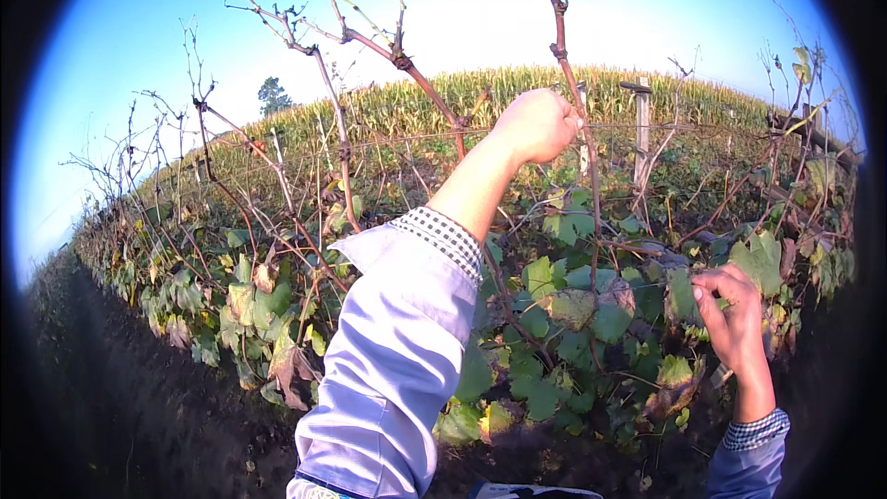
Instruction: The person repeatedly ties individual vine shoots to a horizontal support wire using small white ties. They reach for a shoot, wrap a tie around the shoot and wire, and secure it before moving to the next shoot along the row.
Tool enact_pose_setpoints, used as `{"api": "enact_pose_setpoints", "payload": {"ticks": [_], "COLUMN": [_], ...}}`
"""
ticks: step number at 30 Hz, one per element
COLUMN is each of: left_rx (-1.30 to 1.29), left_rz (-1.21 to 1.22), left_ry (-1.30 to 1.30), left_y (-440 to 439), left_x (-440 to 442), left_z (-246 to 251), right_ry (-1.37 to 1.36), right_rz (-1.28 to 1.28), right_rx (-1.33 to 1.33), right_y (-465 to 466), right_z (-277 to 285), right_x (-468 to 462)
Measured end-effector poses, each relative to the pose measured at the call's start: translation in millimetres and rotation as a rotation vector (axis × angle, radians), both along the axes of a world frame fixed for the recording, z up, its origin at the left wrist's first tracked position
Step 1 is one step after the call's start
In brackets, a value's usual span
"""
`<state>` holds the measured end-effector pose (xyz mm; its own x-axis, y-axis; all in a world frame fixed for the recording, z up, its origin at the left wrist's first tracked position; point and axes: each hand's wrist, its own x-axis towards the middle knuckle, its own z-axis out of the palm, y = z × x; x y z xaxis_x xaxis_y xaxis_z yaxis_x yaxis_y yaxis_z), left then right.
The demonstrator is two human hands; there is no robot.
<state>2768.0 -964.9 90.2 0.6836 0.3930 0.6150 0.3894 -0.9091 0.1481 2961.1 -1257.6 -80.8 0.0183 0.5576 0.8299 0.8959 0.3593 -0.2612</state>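
Note:
My left hand [540,126] is raised at the upper middle, its fingers closed at the trellis wire, right beside an upright brown grapevine cane [563,62]. Whether it grips the wire, the cane or something thin cannot be told. Lower down at the right, my right hand [727,301] has thumb and forefinger pinched together near a green grape leaf [761,260]; what lies between the fingertips is too small to make out. The trellis wire [637,126] runs behind the canes. Both sleeves are pale with checked cuffs.
Bare canes [416,76] rise at the left and middle. Dense green and browning grape leaves [540,388] fill the row below. Wooden posts [642,132] stand behind, with a corn field [471,86] beyond. Dark soil [173,430] lies along the row's foot.

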Motion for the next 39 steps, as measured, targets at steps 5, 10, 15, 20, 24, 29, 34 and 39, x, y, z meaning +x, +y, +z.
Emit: {"api": "enact_pose_setpoints", "payload": {"ticks": [5,10,15,20,24,29,34,39], "left_rx": [-0.016,0.037,0.122,0.054,0.057,0.288,0.503,0.319], "left_rz": [-0.071,0.098,0.086,0.114,0.054,-0.051,-0.049,0.023], "left_ry": [-0.076,-0.142,-0.231,-0.271,-0.287,-0.349,-0.325,-0.315], "left_y": [5.3,5.0,4.3,-2.6,-7.5,-3.4,-0.1,-3.8], "left_x": [0.1,7.0,11.2,7.3,1.0,-6.4,-12.5,-11.8], "left_z": [-2.8,-10.1,-19.5,-23.4,-24.8,-42.4,-49.0,-45.5], "right_ry": [-0.349,-0.351,-0.053,-0.048,-0.015,0.042,-0.036,-0.028], "right_rz": [-0.155,-0.193,-0.038,0.009,0.044,0.164,0.171,0.087], "right_rx": [0.207,0.114,-0.098,-0.097,-0.123,-0.153,-0.135,-0.125], "right_y": [108.6,196.0,234.0,236.5,231.3,217.2,206.0,201.2], "right_z": [94.7,144.7,164.8,163.7,162.1,153.9,152.5,146.3], "right_x": [-22.8,-20.3,13.7,34.8,29.4,22.0,14.0,3.5]}}
